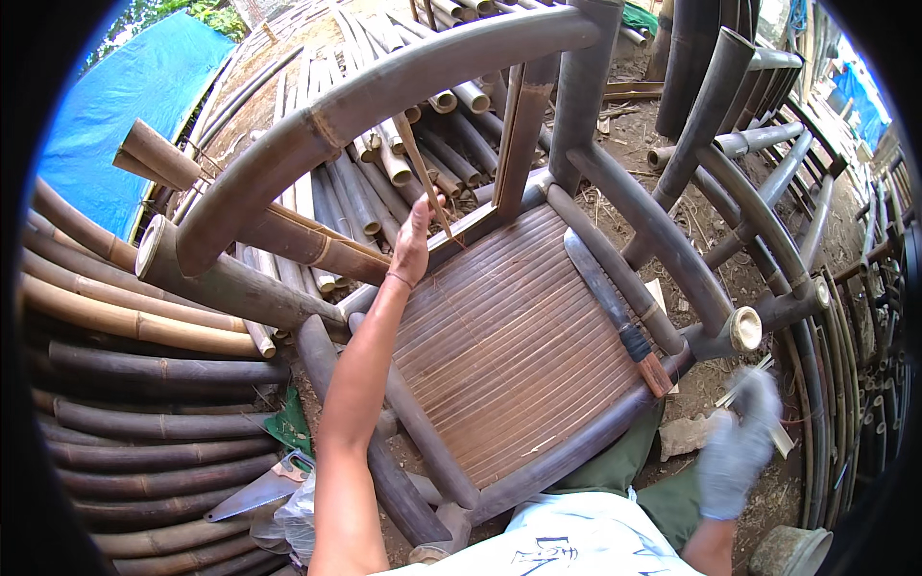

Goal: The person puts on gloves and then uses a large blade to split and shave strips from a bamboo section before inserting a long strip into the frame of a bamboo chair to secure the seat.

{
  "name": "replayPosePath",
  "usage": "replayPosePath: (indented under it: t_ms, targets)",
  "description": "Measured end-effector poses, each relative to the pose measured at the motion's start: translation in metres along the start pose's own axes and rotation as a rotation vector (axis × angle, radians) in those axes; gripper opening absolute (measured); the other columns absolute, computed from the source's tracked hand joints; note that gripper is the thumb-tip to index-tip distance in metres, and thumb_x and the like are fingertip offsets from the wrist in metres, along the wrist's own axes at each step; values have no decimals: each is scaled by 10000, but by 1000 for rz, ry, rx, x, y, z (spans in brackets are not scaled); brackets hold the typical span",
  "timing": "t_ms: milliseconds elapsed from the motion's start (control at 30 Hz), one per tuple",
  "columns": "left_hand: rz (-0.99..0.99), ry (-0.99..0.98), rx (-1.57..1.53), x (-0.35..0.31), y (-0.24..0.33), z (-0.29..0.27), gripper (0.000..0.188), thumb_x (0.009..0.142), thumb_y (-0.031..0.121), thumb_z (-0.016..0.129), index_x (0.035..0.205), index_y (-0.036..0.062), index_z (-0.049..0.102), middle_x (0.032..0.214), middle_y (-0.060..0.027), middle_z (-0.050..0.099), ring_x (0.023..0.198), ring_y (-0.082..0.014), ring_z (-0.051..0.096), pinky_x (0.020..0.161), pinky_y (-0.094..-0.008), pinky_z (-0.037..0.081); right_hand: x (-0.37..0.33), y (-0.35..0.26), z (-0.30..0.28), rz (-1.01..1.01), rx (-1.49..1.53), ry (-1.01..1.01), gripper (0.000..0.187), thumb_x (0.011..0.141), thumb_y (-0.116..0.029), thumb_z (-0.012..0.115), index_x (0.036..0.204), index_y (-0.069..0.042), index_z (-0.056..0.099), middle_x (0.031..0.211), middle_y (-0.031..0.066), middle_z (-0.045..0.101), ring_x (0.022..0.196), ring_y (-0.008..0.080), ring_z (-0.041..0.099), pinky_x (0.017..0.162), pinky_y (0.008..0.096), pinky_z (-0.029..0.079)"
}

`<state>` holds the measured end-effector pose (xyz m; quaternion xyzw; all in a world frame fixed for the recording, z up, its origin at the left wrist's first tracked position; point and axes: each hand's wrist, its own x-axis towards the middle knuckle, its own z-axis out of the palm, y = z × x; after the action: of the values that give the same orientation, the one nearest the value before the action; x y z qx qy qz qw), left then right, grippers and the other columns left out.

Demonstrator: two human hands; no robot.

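A dark bamboo chair (403, 72) stands in front of me, with a slatted bamboo seat (490, 336) and a curved top rail. My bare left hand (413, 242) is closed round a thin bamboo strip (420, 168) at the back of the seat, beside the backrest opening. Across the seat's right side lies a long knife (600, 288), its handle by the front rail and nothing gripping it. My right hand (738, 446), in a grey glove, is low at the right, outside the chair's front corner. Motion smears its fingers, so whether it holds anything is unclear.
Stacked bamboo poles (173, 374) fill the left side, with a handsaw (259, 492) near them. More cut poles (384, 182) lie behind the chair. Another bamboo frame (759, 182) stands at the right. A blue tarp (144, 106) covers the far left; wood scraps (687, 437) litter the ground.
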<state>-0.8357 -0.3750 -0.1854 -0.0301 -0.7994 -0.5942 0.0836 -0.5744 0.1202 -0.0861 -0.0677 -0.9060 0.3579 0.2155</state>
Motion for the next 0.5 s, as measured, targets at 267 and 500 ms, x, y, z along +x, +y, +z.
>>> replayPosePath:
  t_ms: [267, 500]
  targets:
    - [-186, -168, 388, 5, -41, -11, 711, 1029, 595, 374, 1428, 26, 525, 1430, -215, 557, 1364, -374, 481, 1159, -403, 338, 115, -152, 341, -449, -134, -475, 808, 780, -479, 808, 1332, 47, 542, 1272, 238, 597, 1204, 399, 559, 1051, 459, 451]
    - [-201, -244, 362, 14, -37, -15, 406, 845, 174, 617, 1217, 14, 652, 1230, -153, 633, 1183, -260, 583, 1060, -345, 429, 120, -130, 414, -568, -215, -335, 301, 941, -359, 627, 827, -96, 719, 868, 143, 674, 819, 339, 660, 723, 478, 528]
